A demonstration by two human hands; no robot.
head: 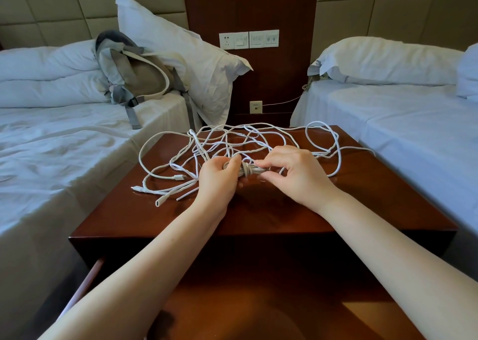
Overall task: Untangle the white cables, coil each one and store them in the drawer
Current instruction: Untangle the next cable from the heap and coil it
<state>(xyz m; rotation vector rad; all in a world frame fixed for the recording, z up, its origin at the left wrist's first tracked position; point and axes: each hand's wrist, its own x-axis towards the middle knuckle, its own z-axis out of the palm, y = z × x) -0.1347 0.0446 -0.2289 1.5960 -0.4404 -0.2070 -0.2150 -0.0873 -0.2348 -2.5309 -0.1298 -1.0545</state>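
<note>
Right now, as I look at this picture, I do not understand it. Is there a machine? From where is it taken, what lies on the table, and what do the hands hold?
There is no machine here: a person works with two bare hands. The one picture comes from a camera worn on the person's head, which looks forward and down. A nightstand stands between a left bed and a right bed. Its drawer is pulled open near the bottom edge of the picture. On the nightstand lie tangled white cables. The left hand grips a coiled bundle of cable, and the right hand pinches the same bundle at its other end. A backpack lies on the left bed.
</note>
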